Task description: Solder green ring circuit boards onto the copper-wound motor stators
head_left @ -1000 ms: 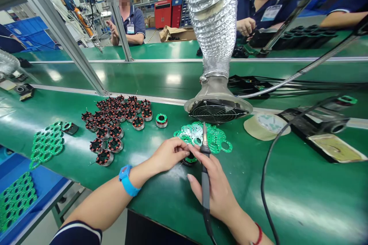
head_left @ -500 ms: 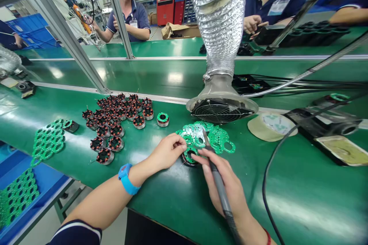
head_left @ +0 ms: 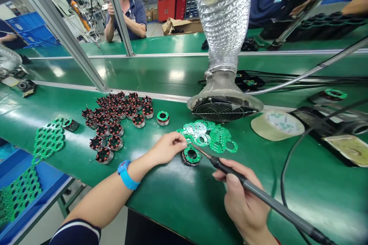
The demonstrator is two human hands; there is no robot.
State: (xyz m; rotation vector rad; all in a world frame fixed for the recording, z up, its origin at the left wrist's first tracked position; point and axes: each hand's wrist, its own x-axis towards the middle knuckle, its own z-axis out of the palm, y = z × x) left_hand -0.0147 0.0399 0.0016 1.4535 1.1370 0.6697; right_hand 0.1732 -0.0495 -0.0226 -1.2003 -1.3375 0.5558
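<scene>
My left hand [head_left: 166,146] is pinched shut at the left edge of a small round motor stator topped with a green ring board [head_left: 191,155] lying on the green bench. My right hand [head_left: 244,203] is wrapped around a dark soldering iron [head_left: 258,193]. The iron's tip rests at the stator's right rim. Just behind the stator lies a pile of loose green ring boards [head_left: 209,136]. Whether solder wire is in the left fingers cannot be made out.
Several copper-wound stators [head_left: 116,120] cluster at the left, one with a green board [head_left: 162,118] beside them. A fume extractor fan on a foil duct [head_left: 224,105] stands behind. A tape roll [head_left: 276,124], sponge tray [head_left: 346,146], green panel [head_left: 47,139] and blue bin [head_left: 20,195] surround. People work across the conveyor.
My right hand drew back toward me and to the right, laying the iron from upright to a low slant with its tip at the stator. The left hand stayed at the stator.
</scene>
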